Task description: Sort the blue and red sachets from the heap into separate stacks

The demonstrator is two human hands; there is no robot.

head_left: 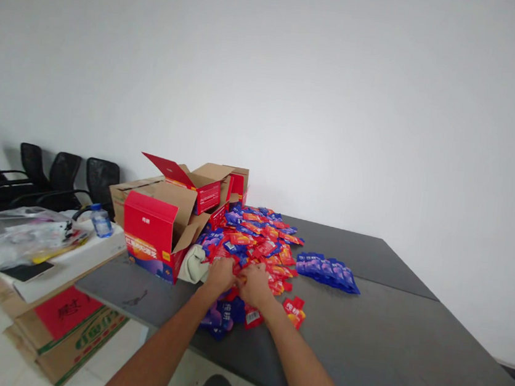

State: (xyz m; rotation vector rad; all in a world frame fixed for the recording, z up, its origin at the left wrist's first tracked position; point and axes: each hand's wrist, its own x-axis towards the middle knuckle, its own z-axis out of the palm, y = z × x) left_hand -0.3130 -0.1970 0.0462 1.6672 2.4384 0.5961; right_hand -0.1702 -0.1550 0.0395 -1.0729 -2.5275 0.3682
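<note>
Both my hands reach into a heap of small red and blue sachets on a dark grey table. My left hand and my right hand sit side by side at the near edge of the heap, fingers curled down onto red sachets. What the fingers grip is hidden. A few blue sachets lie under my wrists. A neat row of blue sachets lies apart to the right. A lone red sachet rests just right of my right hand.
Open red and brown cardboard boxes stand left of the heap, with a pale cloth beside them. A lower surface at left holds a plastic bag, a water bottle and flat cartons. Black chairs line the wall.
</note>
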